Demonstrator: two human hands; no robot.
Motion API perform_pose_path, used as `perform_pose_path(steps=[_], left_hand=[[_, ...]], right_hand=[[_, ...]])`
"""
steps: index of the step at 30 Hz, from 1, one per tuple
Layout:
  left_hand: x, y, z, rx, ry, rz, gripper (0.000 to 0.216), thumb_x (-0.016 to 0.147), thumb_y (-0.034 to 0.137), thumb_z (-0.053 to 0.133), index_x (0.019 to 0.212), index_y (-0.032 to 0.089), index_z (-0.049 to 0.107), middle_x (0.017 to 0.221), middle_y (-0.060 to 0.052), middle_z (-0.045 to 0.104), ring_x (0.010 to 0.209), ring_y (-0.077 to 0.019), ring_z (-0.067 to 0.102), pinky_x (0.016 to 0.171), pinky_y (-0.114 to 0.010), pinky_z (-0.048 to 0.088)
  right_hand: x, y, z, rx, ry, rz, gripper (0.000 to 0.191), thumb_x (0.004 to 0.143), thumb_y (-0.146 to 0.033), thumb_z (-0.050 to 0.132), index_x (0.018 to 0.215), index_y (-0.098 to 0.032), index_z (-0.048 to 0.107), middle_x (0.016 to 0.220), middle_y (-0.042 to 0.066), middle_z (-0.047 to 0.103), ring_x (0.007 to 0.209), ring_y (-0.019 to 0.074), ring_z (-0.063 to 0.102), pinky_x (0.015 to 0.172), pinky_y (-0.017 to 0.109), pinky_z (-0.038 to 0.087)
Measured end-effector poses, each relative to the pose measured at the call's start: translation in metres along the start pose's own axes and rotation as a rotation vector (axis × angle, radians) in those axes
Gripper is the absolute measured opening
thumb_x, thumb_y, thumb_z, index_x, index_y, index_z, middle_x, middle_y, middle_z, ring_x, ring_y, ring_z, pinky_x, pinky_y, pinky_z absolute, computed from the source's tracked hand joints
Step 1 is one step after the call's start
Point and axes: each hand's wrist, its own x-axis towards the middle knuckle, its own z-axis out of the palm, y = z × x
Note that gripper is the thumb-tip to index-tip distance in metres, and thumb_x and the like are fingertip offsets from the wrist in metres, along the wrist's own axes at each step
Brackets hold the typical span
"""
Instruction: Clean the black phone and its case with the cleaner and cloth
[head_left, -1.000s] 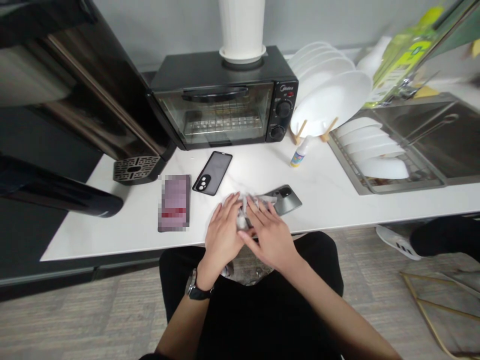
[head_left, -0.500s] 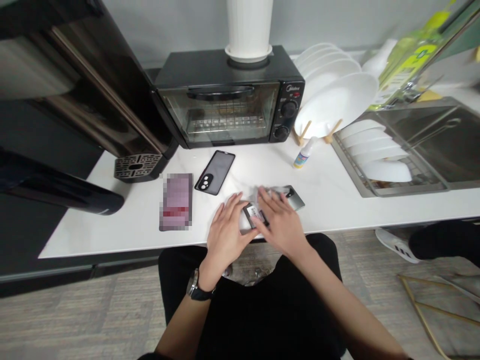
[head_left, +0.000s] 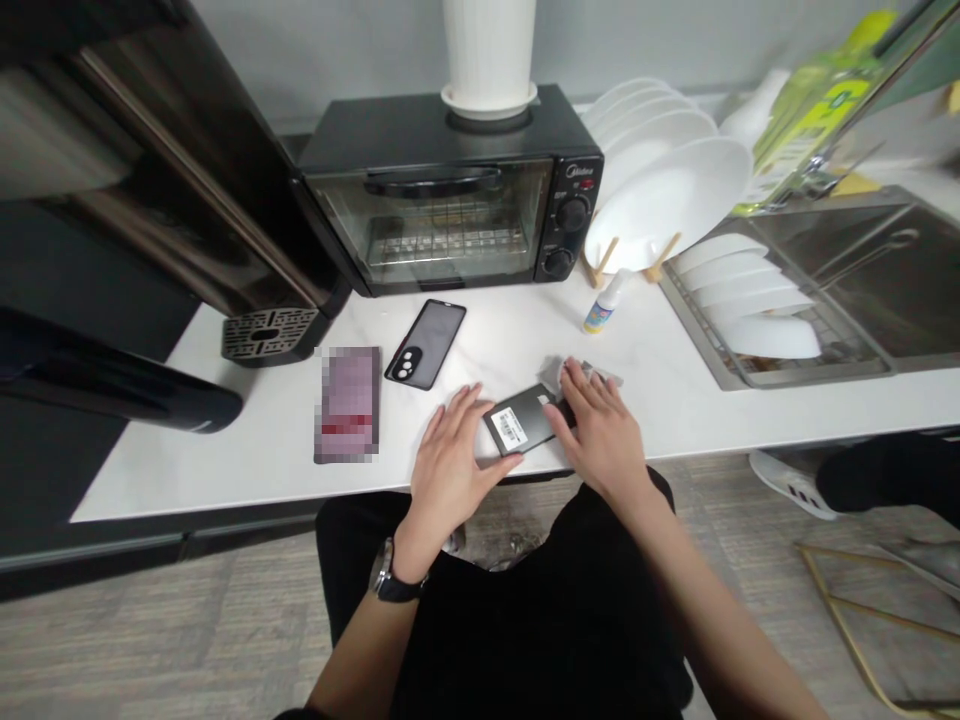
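A dark grey smartphone [head_left: 529,418] with a white barcode label lies slantwise on the white counter, close to its front edge. My left hand [head_left: 448,450] brackets the phone's left end, thumb at the near edge and fingers at the far corner. Over the right end lies my right hand [head_left: 604,425], its fingers pressing a crumpled grey cloth [head_left: 553,372]. That hand hides part of the phone and most of the cloth. A clear phone case with a black rim [head_left: 436,340] rests farther back, left of the phone.
A blurred-out purple item [head_left: 349,405] lies at left. Behind stand a toaster oven [head_left: 442,140], a black drink machine [head_left: 270,335], a small spray bottle [head_left: 602,308] and racked plates [head_left: 667,200]. At right is a sink [head_left: 731,380]; a person's shoe [head_left: 791,485] shows below.
My right hand has slid right along the phone with the cloth, exposing more of its surface and the whole label. My left hand stays at the phone's left end.
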Motion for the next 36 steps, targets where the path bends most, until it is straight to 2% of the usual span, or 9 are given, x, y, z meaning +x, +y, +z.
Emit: perform_pose_path(steps=[6,10,15,20,24,26,29,33,36], left_hand=[[-0.002,0.0,-0.001,0.003,-0.019,-0.001,0.058,0.091,0.03,0.072,0.144,0.024,0.05,0.167,-0.01,0.042,0.157,-0.0271,0.037,0.129,-0.051,0.032],[-0.001,0.001,-0.001,0.005,-0.012,-0.003,0.063,0.088,0.043,0.078,0.142,0.025,0.052,0.168,-0.009,0.042,0.157,-0.0278,0.036,0.13,-0.051,0.031],[0.0,0.0,0.0,0.003,-0.004,0.004,0.064,0.088,0.05,0.078,0.142,0.025,0.052,0.167,-0.009,0.042,0.157,-0.0284,0.036,0.13,-0.052,0.031],[-0.001,-0.001,-0.001,0.003,-0.005,0.002,0.061,0.09,0.046,0.075,0.142,0.025,0.052,0.167,-0.01,0.043,0.157,-0.0285,0.038,0.129,-0.051,0.032],[-0.002,-0.002,-0.002,0.014,-0.039,0.007,0.06,0.09,0.032,0.073,0.144,0.022,0.05,0.168,-0.011,0.042,0.158,-0.0271,0.036,0.13,-0.05,0.031],[-0.001,-0.001,-0.002,0.018,-0.041,0.004,0.061,0.089,0.033,0.075,0.144,0.023,0.05,0.168,-0.01,0.042,0.158,-0.0269,0.036,0.13,-0.05,0.031],[0.0,-0.001,-0.001,0.013,-0.014,-0.002,0.063,0.088,0.044,0.078,0.142,0.026,0.052,0.167,-0.009,0.043,0.157,-0.0284,0.037,0.129,-0.052,0.031],[0.001,0.0,0.001,0.015,-0.008,0.005,0.064,0.087,0.048,0.079,0.141,0.026,0.052,0.167,-0.009,0.044,0.156,-0.0297,0.038,0.129,-0.053,0.031],[0.0,-0.001,0.001,0.015,-0.004,0.005,0.062,0.088,0.045,0.077,0.141,0.026,0.052,0.167,-0.009,0.044,0.157,-0.0294,0.037,0.129,-0.053,0.032]], right_hand=[[-0.027,-0.066,0.003,0.137,-0.171,-0.256,0.064,0.106,-0.042,0.046,0.163,-0.014,0.038,0.168,0.013,0.036,0.155,0.0323,0.038,0.127,0.058,0.034],[-0.058,-0.035,-0.013,0.107,-0.156,-0.198,0.057,0.108,-0.034,0.043,0.163,-0.022,0.037,0.166,0.007,0.041,0.154,0.0306,0.04,0.125,0.06,0.036],[-0.028,0.021,-0.011,-0.013,0.001,-0.005,0.061,0.108,-0.048,0.045,0.16,-0.018,0.043,0.165,0.013,0.043,0.148,0.0363,0.048,0.123,0.062,0.038],[0.004,-0.021,0.009,0.03,-0.049,-0.1,0.07,0.105,-0.057,0.047,0.157,-0.011,0.047,0.166,0.018,0.04,0.151,0.0389,0.044,0.124,0.063,0.034],[-0.025,-0.065,0.005,0.129,-0.163,-0.263,0.071,0.105,-0.053,0.049,0.163,-0.013,0.037,0.169,0.014,0.035,0.155,0.0343,0.038,0.126,0.06,0.034],[-0.045,-0.061,-0.003,0.135,-0.186,-0.268,0.068,0.106,-0.047,0.048,0.165,-0.017,0.032,0.169,0.011,0.035,0.156,0.0314,0.038,0.126,0.058,0.036],[-0.057,-0.023,-0.014,0.07,-0.136,-0.175,0.06,0.108,-0.041,0.044,0.164,-0.02,0.035,0.168,0.008,0.039,0.154,0.0314,0.041,0.125,0.058,0.037],[-0.028,0.019,-0.01,-0.037,-0.003,0.02,0.062,0.108,-0.047,0.044,0.159,-0.012,0.043,0.166,0.015,0.04,0.148,0.0377,0.048,0.123,0.061,0.038],[-0.001,0.001,0.002,-0.031,0.008,0.03,0.071,0.105,-0.055,0.049,0.155,-0.005,0.047,0.165,0.022,0.039,0.149,0.0412,0.045,0.124,0.061,0.035]])
